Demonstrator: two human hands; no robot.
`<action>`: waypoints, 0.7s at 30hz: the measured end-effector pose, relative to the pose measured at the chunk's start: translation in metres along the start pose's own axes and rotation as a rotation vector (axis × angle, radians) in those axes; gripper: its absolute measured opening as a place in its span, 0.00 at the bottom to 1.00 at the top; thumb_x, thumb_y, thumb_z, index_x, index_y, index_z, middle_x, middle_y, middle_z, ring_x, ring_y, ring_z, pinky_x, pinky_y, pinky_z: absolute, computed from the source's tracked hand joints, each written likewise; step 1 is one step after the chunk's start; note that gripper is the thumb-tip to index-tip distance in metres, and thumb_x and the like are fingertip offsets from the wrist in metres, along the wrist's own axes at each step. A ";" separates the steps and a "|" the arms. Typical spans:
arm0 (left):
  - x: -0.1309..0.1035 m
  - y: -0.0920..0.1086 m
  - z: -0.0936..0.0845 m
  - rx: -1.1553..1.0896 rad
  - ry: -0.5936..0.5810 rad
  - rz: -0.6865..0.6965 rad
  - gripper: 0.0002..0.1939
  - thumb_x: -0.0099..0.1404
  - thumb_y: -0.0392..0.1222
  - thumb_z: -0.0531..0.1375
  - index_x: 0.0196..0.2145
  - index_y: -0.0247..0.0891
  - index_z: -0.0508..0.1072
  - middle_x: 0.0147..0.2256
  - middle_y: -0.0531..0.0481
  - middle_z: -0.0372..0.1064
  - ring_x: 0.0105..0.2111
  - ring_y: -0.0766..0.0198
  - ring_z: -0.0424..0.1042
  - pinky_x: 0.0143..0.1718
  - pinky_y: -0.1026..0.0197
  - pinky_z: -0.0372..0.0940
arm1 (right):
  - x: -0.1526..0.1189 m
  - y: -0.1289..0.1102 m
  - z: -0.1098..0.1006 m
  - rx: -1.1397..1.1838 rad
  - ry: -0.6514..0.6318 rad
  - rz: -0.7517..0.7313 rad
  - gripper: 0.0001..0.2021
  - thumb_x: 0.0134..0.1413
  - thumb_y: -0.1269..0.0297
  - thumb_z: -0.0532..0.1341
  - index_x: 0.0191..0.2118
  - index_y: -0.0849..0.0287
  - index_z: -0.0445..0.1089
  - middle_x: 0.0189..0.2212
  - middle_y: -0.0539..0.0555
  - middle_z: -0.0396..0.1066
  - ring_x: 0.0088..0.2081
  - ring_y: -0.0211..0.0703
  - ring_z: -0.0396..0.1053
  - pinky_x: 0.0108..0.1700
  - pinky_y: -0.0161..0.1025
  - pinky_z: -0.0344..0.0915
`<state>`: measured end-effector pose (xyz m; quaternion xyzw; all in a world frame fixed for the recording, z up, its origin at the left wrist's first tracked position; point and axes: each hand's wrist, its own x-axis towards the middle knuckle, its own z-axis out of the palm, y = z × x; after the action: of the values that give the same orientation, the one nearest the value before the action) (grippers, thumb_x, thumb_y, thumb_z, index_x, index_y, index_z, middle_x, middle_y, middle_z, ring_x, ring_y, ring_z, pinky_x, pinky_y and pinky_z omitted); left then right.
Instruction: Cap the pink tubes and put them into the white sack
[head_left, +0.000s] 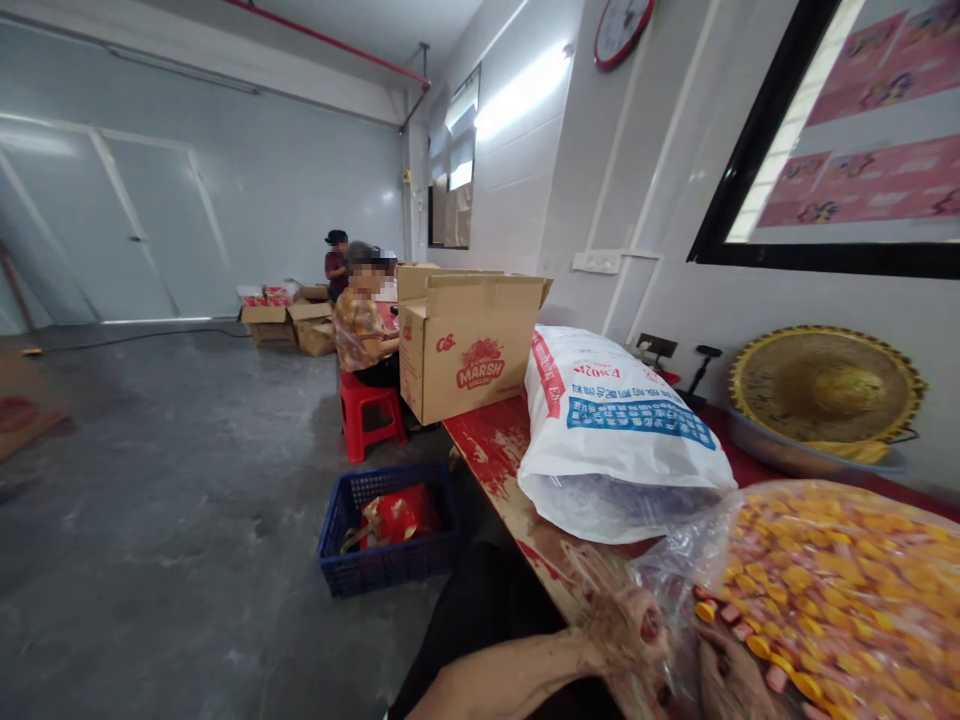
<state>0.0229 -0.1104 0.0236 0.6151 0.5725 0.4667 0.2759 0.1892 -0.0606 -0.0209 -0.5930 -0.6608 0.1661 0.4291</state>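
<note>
A big clear plastic bag (847, 590) full of small yellow and pink wrapped sweets lies on the red worktable (491, 445) at the lower right. My left hand (626, 635) sits at the bag's near edge, fingers curled around a small pink sweet (649, 624). My right hand (731, 685) is low beside it, pressed into the bag's plastic among the sweets; what it holds cannot be made out.
A white printed sack (615, 425) lies behind the bag, a cardboard box (465, 345) further along the table. A round golden tray (825, 390) leans on the wall. A blue crate (386, 530) stands on the floor. Two people sit at a red stool (369, 412).
</note>
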 end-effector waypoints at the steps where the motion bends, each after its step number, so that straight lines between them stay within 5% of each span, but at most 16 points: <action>1: -0.001 -0.002 0.001 0.010 0.001 0.002 0.24 0.40 0.60 0.67 0.22 0.46 0.58 0.24 0.41 0.67 0.30 0.42 0.79 0.30 0.43 0.71 | 0.001 0.000 0.000 0.017 -0.002 0.022 0.15 0.44 0.42 0.51 0.26 0.43 0.69 0.30 0.61 0.81 0.42 0.76 0.83 0.49 0.67 0.80; 9: -0.009 -0.017 0.011 0.257 0.119 0.023 0.19 0.56 0.55 0.69 0.24 0.45 0.63 0.31 0.43 0.76 0.38 0.47 0.82 0.39 0.47 0.76 | 0.000 0.000 -0.001 0.072 -0.014 0.091 0.13 0.42 0.44 0.55 0.27 0.43 0.71 0.33 0.61 0.82 0.45 0.77 0.82 0.52 0.69 0.79; 14: -0.010 -0.022 0.013 0.254 0.069 -0.023 0.16 0.51 0.43 0.70 0.27 0.45 0.63 0.29 0.45 0.75 0.36 0.49 0.81 0.37 0.50 0.74 | -0.004 -0.002 -0.003 0.091 -0.034 0.140 0.13 0.44 0.44 0.55 0.28 0.43 0.71 0.38 0.64 0.83 0.48 0.78 0.82 0.56 0.69 0.78; 21: -0.009 -0.045 0.027 0.290 0.067 -0.083 0.20 0.52 0.40 0.71 0.31 0.44 0.59 0.37 0.47 0.75 0.39 0.52 0.80 0.37 0.55 0.73 | 0.000 0.009 0.001 0.095 -0.021 0.142 0.13 0.43 0.44 0.55 0.28 0.44 0.70 0.31 0.62 0.78 0.46 0.77 0.81 0.52 0.69 0.78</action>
<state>0.0273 -0.1049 -0.0294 0.6082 0.6680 0.3875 0.1838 0.1940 -0.0581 -0.0285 -0.6156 -0.6129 0.2333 0.4371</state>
